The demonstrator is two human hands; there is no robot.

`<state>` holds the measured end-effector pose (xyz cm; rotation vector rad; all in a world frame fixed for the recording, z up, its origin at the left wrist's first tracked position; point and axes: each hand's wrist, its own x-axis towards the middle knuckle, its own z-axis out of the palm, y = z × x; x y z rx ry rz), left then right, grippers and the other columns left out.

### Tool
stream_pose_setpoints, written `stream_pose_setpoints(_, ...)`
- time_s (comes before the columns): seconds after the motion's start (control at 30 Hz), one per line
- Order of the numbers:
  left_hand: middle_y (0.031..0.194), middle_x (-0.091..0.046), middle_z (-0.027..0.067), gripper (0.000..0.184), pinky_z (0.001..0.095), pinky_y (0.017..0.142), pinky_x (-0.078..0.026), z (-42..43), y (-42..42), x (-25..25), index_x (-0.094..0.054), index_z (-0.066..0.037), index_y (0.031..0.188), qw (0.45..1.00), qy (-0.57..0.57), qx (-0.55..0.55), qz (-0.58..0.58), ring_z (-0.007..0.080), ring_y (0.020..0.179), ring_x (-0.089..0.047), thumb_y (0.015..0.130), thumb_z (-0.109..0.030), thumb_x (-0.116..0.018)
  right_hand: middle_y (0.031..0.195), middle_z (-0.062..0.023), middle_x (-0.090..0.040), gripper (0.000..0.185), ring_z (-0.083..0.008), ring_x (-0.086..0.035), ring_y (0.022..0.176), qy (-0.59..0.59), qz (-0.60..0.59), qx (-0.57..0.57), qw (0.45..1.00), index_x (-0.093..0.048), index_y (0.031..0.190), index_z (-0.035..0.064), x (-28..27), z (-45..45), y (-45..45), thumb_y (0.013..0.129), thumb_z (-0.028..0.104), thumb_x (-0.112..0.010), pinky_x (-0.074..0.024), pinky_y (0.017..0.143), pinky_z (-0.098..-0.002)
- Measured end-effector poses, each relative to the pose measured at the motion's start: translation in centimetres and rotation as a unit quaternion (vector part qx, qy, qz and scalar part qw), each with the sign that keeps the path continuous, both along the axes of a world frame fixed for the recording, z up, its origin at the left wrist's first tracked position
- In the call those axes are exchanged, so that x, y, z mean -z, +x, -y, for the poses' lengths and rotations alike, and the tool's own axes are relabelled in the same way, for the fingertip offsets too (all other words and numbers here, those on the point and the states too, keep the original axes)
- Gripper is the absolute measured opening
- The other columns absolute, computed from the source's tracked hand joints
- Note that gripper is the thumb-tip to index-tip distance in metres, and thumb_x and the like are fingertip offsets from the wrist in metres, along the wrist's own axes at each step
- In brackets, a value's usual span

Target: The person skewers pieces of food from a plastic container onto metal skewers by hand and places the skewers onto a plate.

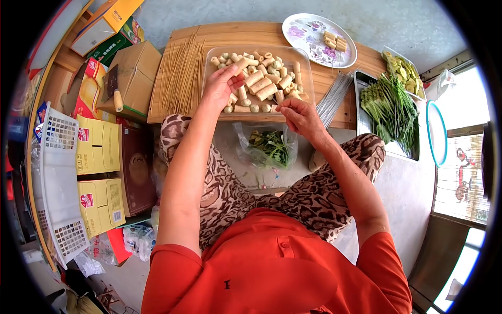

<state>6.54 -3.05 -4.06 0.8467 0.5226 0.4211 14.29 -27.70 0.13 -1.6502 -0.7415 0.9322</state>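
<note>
My left hand [222, 88] is closed, with a beige roll [241, 66] pinched between thumb and fingers over the left side of a clear plastic tray [310, 78]. Many short beige rolls [265, 90] and small round pieces [254, 108] fill that tray. At its front right corner, my right hand [302, 119] has thumb and fingertips pressed together; whatever thin thing they may hold is too small to make out. Bamboo skewers [178, 73] lie left of the tray, and thin metal skewers [335, 97] lie to its right.
A flowered oval plate [298, 32] carries several rolls [335, 41] at the back of the wooden table [366, 52]. On the right are a metal tray [363, 118] of leafy greens [389, 104] and sliced vegetables [405, 73]. A bag of greens [269, 148] sits below; cartons [99, 146] stand left.
</note>
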Motion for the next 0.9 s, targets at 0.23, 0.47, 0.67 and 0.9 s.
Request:
stream_pose_setpoints(0.23, 0.091, -0.065, 0.005, 0.026, 0.0277, 0.067, -0.054, 0.4, 0.1, -0.2, -0.061, -0.003, 0.108, 0.999, 0.028, 0.021, -0.015, 0.0139, 0.075, -0.062, 0.086, -0.015, -0.066, 0.057, 0.0038, -0.046, 0.014, -0.0031, -0.041, 0.049, -0.001, 0.01, 0.006, 1.0, -0.059, 0.094, 0.0031, 0.1, -0.3, -0.1, 0.094, 0.016, -0.052, -0.0314, 0.043, -0.0205)
stream_pose_setpoints(0.47, 0.091, -0.065, 0.0034, 0.024, 0.0256, 0.065, -0.054, 0.6, 0.6, 0.4, -0.062, -0.004, 0.105, 0.997, 0.048, 0.024, -0.051, 0.012, 0.073, -0.062, 0.085, -0.016, -0.066, 0.056, 0.004, -0.046, 0.013, -0.0027, -0.041, 0.047, 0.015, 0.0, 0.02, 1.0, -0.058, 0.093, 0.0028, 0.4, -0.8, -0.4, 0.094, 0.014, -0.052, -0.0303, 0.042, -0.02)
stream_pose_setpoints(0.67, 0.102, -0.064, 0.0068, 0.036, 0.0319, 0.076, -0.054, 0.8, 0.5, 0.3, -0.057, -0.003, 0.115, 0.997, 0.05, 0.038, -0.046, 0.0164, 0.088, -0.063, 0.083, -0.017, -0.068, 0.057, 0.004, -0.046, 0.012, -0.0025, -0.04, 0.046, 0.029, -0.016, 0.027, 0.999, -0.058, 0.093, 0.0023, 0.7, -1.1, -0.4, 0.094, 0.012, -0.051, -0.029, 0.042, -0.0196)
stream_pose_setpoints(0.9, 0.106, -0.063, 0.0079, 0.04, 0.0335, 0.079, -0.055, 1.4, 0.6, -0.1, -0.054, -0.002, 0.12, 0.996, 0.066, 0.055, -0.016, 0.0185, 0.093, -0.064, 0.084, -0.014, -0.067, 0.059, 0.0037, -0.047, 0.012, -0.0028, -0.04, 0.047, 0.019, -0.005, 0.037, 0.999, -0.057, 0.094, 0.0017, 0.6, -1.4, -0.5, 0.094, 0.012, -0.051, -0.029, 0.041, -0.0199)
